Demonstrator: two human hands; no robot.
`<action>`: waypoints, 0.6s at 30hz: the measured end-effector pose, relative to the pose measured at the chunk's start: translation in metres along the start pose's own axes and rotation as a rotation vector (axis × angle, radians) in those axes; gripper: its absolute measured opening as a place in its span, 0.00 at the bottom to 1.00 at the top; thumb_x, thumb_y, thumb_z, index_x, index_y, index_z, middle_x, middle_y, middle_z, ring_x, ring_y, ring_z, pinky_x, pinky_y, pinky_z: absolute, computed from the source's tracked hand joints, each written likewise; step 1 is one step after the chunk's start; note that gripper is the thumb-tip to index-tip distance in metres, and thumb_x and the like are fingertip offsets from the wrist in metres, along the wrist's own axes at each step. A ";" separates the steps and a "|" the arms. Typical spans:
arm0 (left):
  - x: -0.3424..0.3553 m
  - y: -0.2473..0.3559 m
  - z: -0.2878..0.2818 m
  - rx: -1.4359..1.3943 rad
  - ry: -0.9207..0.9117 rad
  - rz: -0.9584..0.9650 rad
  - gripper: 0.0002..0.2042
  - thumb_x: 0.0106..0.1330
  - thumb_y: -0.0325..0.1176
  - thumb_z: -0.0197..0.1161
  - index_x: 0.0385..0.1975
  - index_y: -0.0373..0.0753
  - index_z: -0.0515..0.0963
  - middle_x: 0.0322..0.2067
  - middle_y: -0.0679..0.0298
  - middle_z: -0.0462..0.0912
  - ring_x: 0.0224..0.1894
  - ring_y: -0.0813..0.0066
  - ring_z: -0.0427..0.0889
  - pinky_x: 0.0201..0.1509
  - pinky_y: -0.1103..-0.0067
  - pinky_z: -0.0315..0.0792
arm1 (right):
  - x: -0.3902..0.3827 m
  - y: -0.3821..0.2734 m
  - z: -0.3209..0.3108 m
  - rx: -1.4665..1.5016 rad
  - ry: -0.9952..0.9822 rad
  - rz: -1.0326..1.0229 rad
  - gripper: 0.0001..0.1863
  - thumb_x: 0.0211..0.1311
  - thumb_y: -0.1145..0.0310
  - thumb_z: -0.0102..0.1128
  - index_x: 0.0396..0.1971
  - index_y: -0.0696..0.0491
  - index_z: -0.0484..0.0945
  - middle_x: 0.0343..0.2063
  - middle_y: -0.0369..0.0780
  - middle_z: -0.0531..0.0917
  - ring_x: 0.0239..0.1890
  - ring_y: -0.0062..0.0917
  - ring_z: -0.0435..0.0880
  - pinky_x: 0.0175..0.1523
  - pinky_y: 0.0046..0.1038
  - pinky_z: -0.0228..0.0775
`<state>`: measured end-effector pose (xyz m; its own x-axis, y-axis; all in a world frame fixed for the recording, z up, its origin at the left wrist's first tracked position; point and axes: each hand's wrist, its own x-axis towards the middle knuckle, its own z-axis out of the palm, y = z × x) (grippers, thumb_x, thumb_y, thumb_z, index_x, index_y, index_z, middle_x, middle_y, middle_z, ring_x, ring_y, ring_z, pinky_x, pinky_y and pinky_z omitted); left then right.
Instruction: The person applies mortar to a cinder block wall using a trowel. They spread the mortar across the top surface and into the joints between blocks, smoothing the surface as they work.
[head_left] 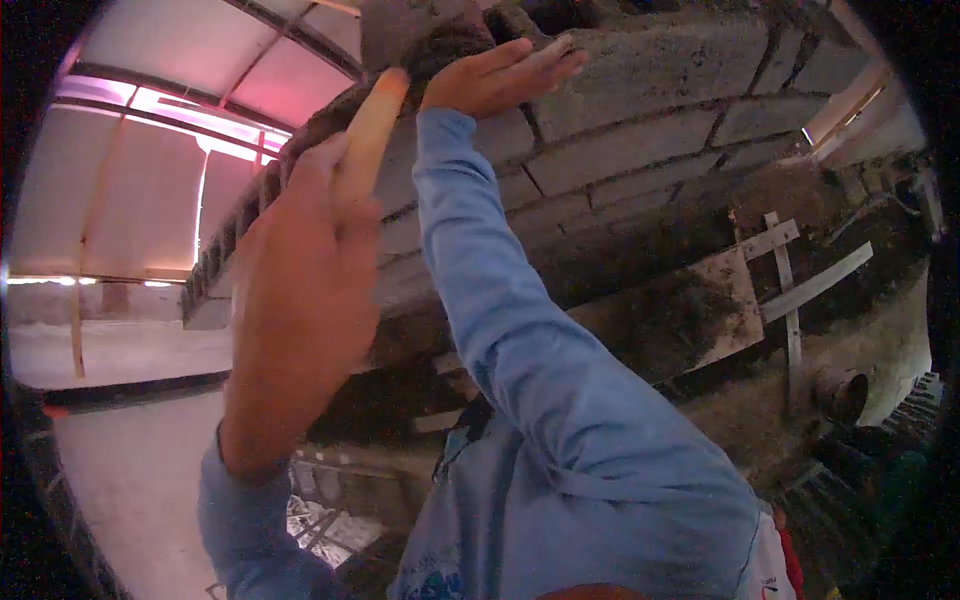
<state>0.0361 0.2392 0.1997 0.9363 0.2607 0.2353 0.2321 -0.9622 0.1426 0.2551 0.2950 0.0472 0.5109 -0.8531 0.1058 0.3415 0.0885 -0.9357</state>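
My left hand (305, 280) is closed around a pale wooden handle (372, 135), whose rounded end points up toward the top of a concrete block wall (640, 80). Whatever is at the handle's other end is hidden by the hand, which is slightly blurred. A dark grey block (415, 30) stands at the wall's top, just beyond the handle tip. Beside that block, my right hand (505, 78) reaches across the wall with fingers stretched out and nothing visible in them. Whether its palm touches the block I cannot tell.
Low on the wall's right side are a dirty board (720, 300) and crossed wooden strips (785, 290). A round pipe end (840, 393) juts out at the lower right. On the left, a pale floor (135, 470) lies below, with light panels (130, 200) behind.
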 end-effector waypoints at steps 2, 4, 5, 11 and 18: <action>-0.002 0.000 0.000 0.022 0.005 0.005 0.18 0.67 0.32 0.54 0.55 0.34 0.70 0.42 0.42 0.81 0.45 0.41 0.80 0.50 0.58 0.72 | -0.013 -0.005 -0.003 0.027 -0.024 0.032 0.27 0.77 0.60 0.33 0.68 0.60 0.57 0.70 0.58 0.51 0.72 0.51 0.51 0.74 0.50 0.43; 0.005 -0.003 0.006 0.014 0.006 0.065 0.19 0.67 0.33 0.54 0.56 0.33 0.70 0.43 0.42 0.80 0.45 0.41 0.80 0.51 0.58 0.72 | -0.018 -0.006 -0.005 0.055 -0.030 0.045 0.27 0.77 0.60 0.34 0.68 0.59 0.57 0.70 0.58 0.51 0.72 0.51 0.51 0.74 0.50 0.43; 0.013 -0.006 0.012 0.007 0.029 0.129 0.19 0.67 0.33 0.55 0.56 0.33 0.70 0.43 0.42 0.80 0.46 0.41 0.79 0.51 0.58 0.72 | -0.009 -0.003 -0.004 0.066 -0.009 0.028 0.27 0.77 0.60 0.34 0.68 0.59 0.57 0.70 0.58 0.51 0.72 0.51 0.51 0.74 0.50 0.43; 0.014 -0.053 0.027 -0.090 0.131 0.175 0.21 0.68 0.34 0.56 0.58 0.32 0.70 0.45 0.43 0.81 0.45 0.45 0.81 0.52 0.61 0.73 | -0.001 0.017 0.008 0.154 0.059 0.044 0.27 0.77 0.60 0.34 0.69 0.59 0.57 0.70 0.57 0.51 0.73 0.50 0.51 0.74 0.50 0.43; -0.029 -0.149 0.005 -0.394 0.178 -0.048 0.21 0.69 0.36 0.60 0.59 0.34 0.72 0.43 0.57 0.82 0.41 0.69 0.80 0.47 0.74 0.73 | 0.007 -0.001 0.016 -0.010 0.079 -0.090 0.30 0.75 0.56 0.37 0.69 0.59 0.57 0.71 0.56 0.52 0.74 0.50 0.46 0.76 0.47 0.38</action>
<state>-0.0242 0.3749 0.1671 0.8590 0.3467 0.3767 0.1234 -0.8543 0.5048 0.2711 0.2971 0.0538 0.4150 -0.8951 0.1632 0.3747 0.0047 -0.9271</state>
